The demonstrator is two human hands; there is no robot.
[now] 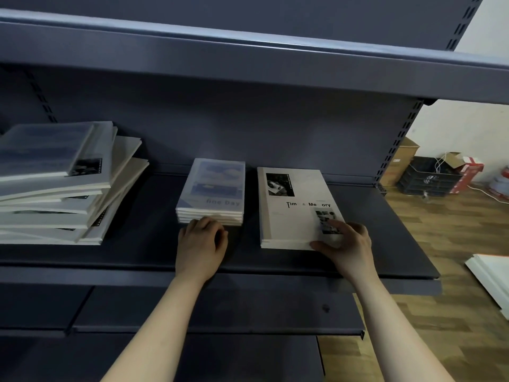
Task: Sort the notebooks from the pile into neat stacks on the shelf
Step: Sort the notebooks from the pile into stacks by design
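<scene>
A messy pile of notebooks (55, 186) lies at the left of the dark shelf (137, 252), its books fanned out at different angles. In the middle stands a neat stack of several small blue "One Day" notebooks (213, 188). My left hand (202, 241) rests against that stack's near edge, fingers curled, holding nothing. To the right lies a low stack of larger pale "Time & Memory" notebooks (294, 208). My right hand (345, 241) is on its near right corner, thumb at the front edge and fingers spread on the top cover.
Another shelf board (248, 59) hangs low overhead and a lower shelf (220, 310) juts out beneath. Right of the rack is wooden floor with a black crate (428, 176), cardboard boxes (399, 161) and a white panel (493, 274).
</scene>
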